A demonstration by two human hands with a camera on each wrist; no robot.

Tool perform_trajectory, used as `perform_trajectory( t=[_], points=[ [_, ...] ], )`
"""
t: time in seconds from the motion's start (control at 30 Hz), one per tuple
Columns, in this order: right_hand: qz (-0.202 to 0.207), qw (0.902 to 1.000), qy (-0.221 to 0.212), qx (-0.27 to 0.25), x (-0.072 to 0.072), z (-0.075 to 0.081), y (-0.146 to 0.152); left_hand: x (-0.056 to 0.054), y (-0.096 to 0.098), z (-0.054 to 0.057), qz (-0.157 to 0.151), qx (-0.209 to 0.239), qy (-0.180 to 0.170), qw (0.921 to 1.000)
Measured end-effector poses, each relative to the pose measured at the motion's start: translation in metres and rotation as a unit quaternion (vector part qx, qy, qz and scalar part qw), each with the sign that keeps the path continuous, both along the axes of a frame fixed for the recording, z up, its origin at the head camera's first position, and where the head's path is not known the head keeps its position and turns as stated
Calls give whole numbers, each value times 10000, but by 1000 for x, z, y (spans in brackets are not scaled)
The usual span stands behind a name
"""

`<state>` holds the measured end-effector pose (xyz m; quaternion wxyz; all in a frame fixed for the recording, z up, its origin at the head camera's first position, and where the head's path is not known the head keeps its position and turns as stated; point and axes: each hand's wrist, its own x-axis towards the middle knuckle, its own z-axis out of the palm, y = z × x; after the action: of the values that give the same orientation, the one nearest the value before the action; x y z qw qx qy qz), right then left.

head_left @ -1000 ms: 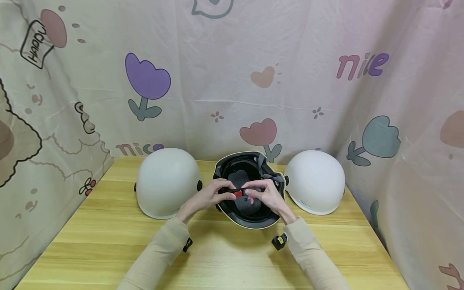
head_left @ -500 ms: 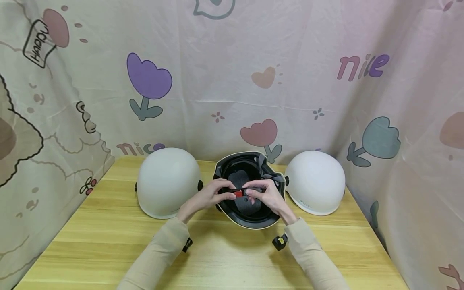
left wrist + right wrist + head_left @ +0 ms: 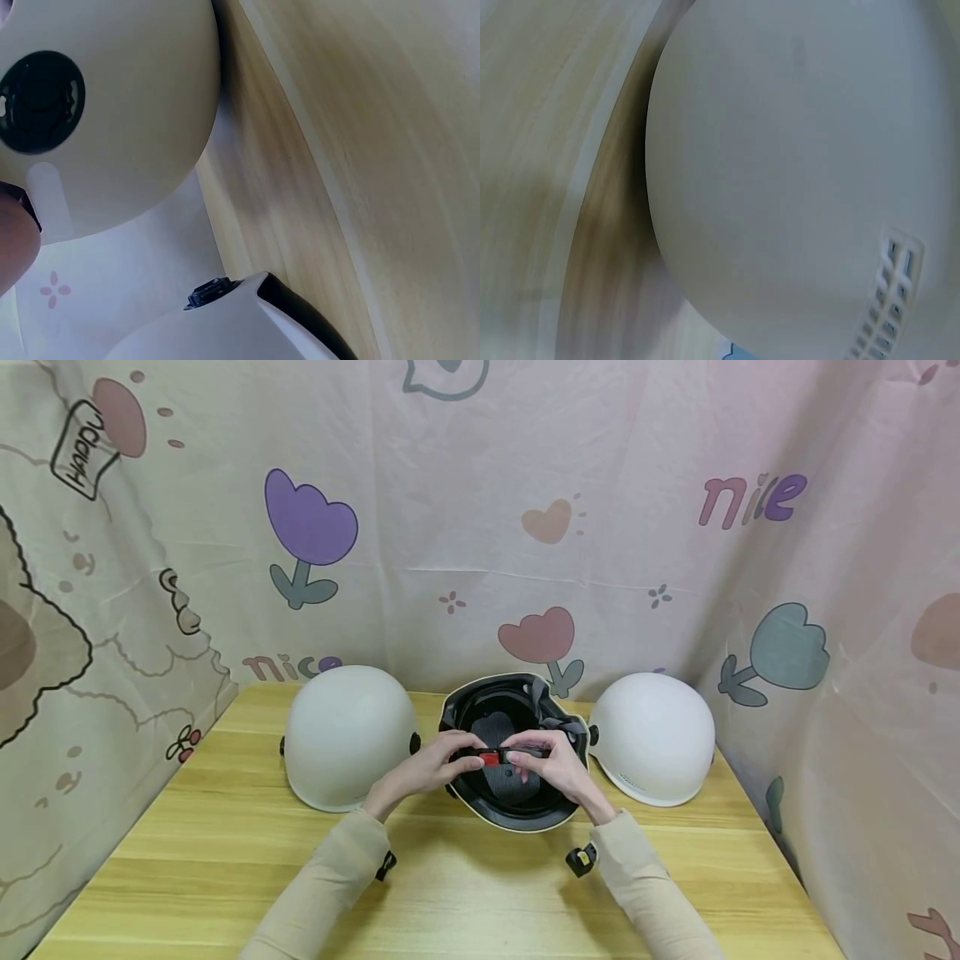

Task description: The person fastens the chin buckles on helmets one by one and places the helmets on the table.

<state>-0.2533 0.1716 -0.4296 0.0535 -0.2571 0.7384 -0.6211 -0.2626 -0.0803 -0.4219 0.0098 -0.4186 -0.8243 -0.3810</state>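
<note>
An upturned white helmet lies at the middle of the table, its black padded inside facing up. Over its opening, my left hand pinches the red and black end of a chin strap buckle between thumb and fingers. My right hand pinches the buckle's black end and strap from the other side. The two ends meet in line between the fingertips. At the left edge of the left wrist view, a fingertip shows beside a pale shell. My right hand is out of the right wrist view.
A second white helmet stands dome up on the left, with black side knobs. A third white helmet stands on the right, close against the middle one. Beneath them is a wooden table, backed by a printed cloth.
Both hands keep hold of the buckle. The buckle, left hand and middle helmet shift very slightly left. The head view moves a little.
</note>
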Motion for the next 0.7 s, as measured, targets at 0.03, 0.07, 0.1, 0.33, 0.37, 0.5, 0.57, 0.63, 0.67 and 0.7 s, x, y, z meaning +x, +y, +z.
perform_trajectory(
  t=[0.03,0.07,0.1,0.33,0.37,0.5,0.57,0.63,0.67,0.7],
  points=[
    [6,10000,18,10,0,0,0,0,0,0,-7,-25,20,10000],
    [21,10000,49,13,1,1,0,0,1,0,-1,-54,46,10000],
    [29,10000,74,20,1,1,0,0,1,0,11,-85,77,9999],
    [32,9996,269,105,1,2,3,3,3,2,161,-312,149,9993],
    [27,9994,311,120,2,2,4,3,4,2,168,-262,48,9995],
    [22,9983,509,288,3,4,7,4,5,0,181,28,-239,9995],
    [11,9975,567,412,3,5,10,3,5,0,166,158,-308,9993],
    [11,9967,614,535,3,7,12,3,5,0,189,184,-294,9992],
    [-10,9960,666,604,3,7,13,4,6,0,203,186,-276,9992],
    [-42,9952,712,676,3,7,13,4,6,0,218,188,-265,9992]
  ],
)
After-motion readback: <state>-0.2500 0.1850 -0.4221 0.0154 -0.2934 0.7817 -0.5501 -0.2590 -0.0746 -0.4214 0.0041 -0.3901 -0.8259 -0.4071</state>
